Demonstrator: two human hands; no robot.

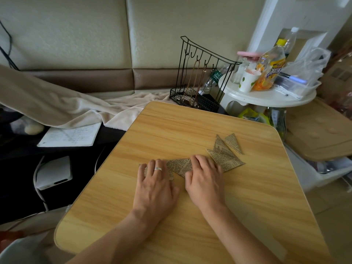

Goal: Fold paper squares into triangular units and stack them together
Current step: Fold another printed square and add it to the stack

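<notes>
Both hands flat, fingers straight, pinning the newsprint sheet [179, 166], long axis 9-to-3, between left hand [155, 184] and right hand [204, 178]; finished triangles [226, 151] at right's 1 o'clock.

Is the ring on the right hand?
No, the ring sits on a finger of the left hand, which presses the printed paper.
</notes>
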